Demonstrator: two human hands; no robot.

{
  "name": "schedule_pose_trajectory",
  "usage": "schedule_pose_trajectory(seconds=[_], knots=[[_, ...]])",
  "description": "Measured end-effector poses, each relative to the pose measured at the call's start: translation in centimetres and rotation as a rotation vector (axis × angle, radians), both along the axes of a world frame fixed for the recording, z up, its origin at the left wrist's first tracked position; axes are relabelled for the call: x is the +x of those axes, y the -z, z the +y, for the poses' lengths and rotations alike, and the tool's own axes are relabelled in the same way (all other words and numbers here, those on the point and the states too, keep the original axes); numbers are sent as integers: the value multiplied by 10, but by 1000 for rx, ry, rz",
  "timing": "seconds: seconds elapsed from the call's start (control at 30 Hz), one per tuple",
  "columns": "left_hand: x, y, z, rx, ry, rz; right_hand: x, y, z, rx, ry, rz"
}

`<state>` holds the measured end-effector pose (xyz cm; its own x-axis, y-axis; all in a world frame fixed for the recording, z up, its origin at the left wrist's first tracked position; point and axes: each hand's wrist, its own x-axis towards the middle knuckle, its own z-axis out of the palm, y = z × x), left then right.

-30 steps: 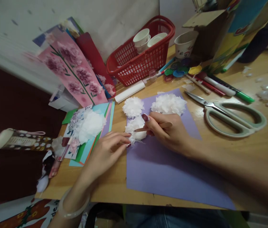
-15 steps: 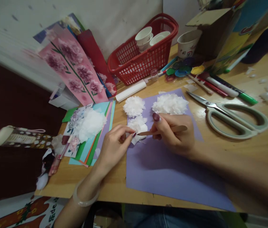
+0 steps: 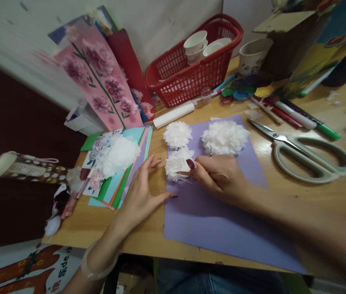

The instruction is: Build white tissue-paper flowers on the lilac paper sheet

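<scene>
Wooden tabletop (image 3: 313, 192) set against a pale wall and crowded along its far edge. A lilac paper sheet (image 3: 215, 228) lies directly under my right forearm.

Beyond my hands stands a red basket (image 3: 191, 77) of paper cups. The scissors (image 3: 307, 155) lie to the right of my right hand, well apart. A stack of coloured paper (image 3: 123, 179) sits just left of my left hand.

Three white tissue flowers rest on the sheet's far end. The large tissue flower (image 3: 224, 136) is just beyond my right knuckles. The round tissue flower (image 3: 177, 134) lies further left, and the small tissue flower (image 3: 175, 165) sits at my right thumb tip.

Change: half a second ago my left hand (image 3: 140, 192) was pinching the small flower. Now it has let go and rests with fingers spread, thumb on the sheet's left edge. The flower lies where it was. I judge it now sits on the sheet unaided.

My right hand (image 3: 218, 177) stays curled shut around the wooden stick (image 3: 220, 175), with the thumb tip touching the flower's right side.

Hard to make out: only a sliver of the stick shows, and its tip is hidden under my thumb. I cannot tell whether it touches the petals. My right elbow is cut off by the frame.
</scene>
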<state>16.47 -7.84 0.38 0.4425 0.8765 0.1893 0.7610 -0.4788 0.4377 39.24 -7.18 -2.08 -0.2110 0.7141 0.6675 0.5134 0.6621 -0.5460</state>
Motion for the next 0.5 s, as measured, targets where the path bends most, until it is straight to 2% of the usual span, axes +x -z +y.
schedule_pose_trajectory(seconds=[0.1, 0.23, 0.5], knots=[[-4, 6, 2, -114, 37, 90, -3, 0, 0, 20, -18, -49], [-2, 5, 8, -209, 56, 143, -8, 0, 0, 79, -68, -87], [-1, 4, 10, -217, 56, 132, -6, 1, -1, 117, -79, -112]])
